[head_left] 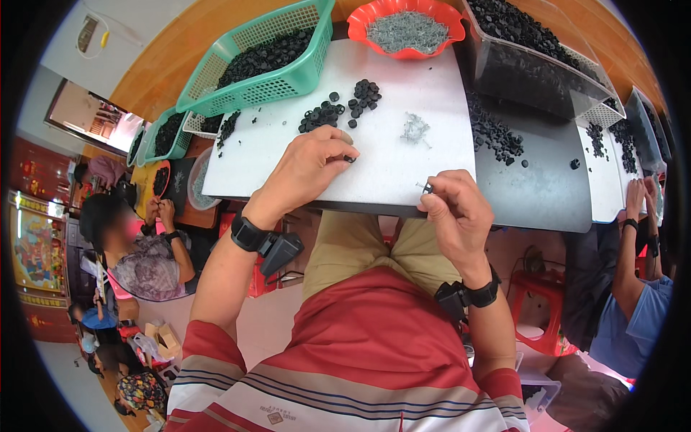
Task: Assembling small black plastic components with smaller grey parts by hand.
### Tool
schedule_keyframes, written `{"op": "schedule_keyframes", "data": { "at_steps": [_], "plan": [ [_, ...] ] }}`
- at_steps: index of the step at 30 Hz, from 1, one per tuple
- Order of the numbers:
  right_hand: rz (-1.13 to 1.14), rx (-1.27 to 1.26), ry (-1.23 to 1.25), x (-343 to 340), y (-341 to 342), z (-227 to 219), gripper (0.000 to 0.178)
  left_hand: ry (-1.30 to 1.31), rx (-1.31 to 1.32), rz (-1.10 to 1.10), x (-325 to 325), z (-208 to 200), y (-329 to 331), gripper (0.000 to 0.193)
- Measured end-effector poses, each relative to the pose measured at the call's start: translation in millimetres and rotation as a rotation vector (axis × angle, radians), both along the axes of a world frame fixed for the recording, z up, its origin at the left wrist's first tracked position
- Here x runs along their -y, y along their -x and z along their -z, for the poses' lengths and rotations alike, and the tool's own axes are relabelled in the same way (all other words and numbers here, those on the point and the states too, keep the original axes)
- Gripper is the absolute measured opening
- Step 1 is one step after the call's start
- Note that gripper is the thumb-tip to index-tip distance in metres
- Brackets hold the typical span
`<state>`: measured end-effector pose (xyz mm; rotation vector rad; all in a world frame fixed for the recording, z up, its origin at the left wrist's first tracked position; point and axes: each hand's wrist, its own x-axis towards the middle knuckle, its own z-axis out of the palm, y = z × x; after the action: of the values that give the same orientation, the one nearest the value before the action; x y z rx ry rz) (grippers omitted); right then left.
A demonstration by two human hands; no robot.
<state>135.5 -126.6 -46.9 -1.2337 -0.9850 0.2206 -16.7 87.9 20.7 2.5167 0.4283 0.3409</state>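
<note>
Over the white board (pixel 266 162) my left hand (pixel 313 162) pinches a small black plastic part (pixel 350 158) between thumb and fingertips. My right hand (pixel 461 209) is at the board's near edge, its thumb and fingers closed on a small black clip (pixel 428 189) with a thin metal nail sticking out toward the left. Just beyond my left hand lie loose round black parts (pixel 322 117) and a second cluster of black parts (pixel 366 93). A small heap of thin silvery nails (pixel 415 129) rests on the board between and beyond my hands.
At the back stand a green basket (pixel 281 90) of black parts, a red scalloped bowl (pixel 356 32) of nails and a transparent bin (pixel 533 79). More black parts (pixel 497 137) lie on the dark tabletop (pixel 533 191). People work at both sides; a red stool (pixel 536 302) stands at right.
</note>
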Motion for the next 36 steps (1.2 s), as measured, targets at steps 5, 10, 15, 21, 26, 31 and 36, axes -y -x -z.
{"op": "schedule_keyframes", "data": {
  "at_steps": [5,10,15,21,26,31,36],
  "plan": [
    [0.009,0.015,0.013,1,-1,1,0.019,-0.072,0.023,-0.009,3,-1,0,0.018],
    [0.006,0.011,0.011,1,0,1,0.019,0.028,-0.021,-0.006,1,-3,-2,0.018],
    [-0.012,-0.005,0.016,1,-1,-1,0.017,0.072,-0.023,-0.02,2,-1,-3,0.018],
    [-0.033,-0.027,0.005,2,1,-4,0.016,0.373,0.059,-0.155,10,7,4,0.018],
    [-0.031,-0.005,0.01,2,1,-4,0.016,0.645,0.101,-0.213,22,6,7,0.024],
    [-0.035,-0.021,0.008,1,2,-3,0.016,0.816,0.171,-0.23,30,10,9,0.026],
    [-0.005,0.02,0.051,2,2,-4,0.018,0.939,0.208,-0.232,36,16,11,0.026]
  ]
}}
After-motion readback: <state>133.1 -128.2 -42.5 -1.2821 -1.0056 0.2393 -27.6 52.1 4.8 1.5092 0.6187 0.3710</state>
